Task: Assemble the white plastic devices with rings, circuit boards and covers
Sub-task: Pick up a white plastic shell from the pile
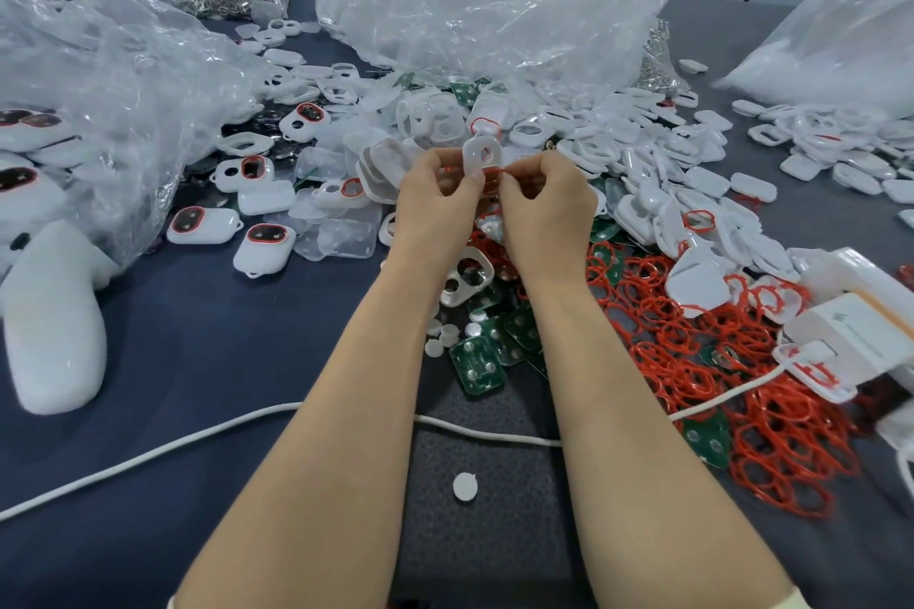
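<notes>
L hand point(435, 195) & R hand point(544, 198) each pinched 1 white shell point(480, 153) w/ 1 red ring point(494, 172) at its lower edge, held up over the parts pile mid-table. 5 ringed devices point(264, 246) lay out left. Loose rings heap point(717, 351) at right: too many to count. 1 white disc point(465, 486) sat btwn the forearms.
</notes>
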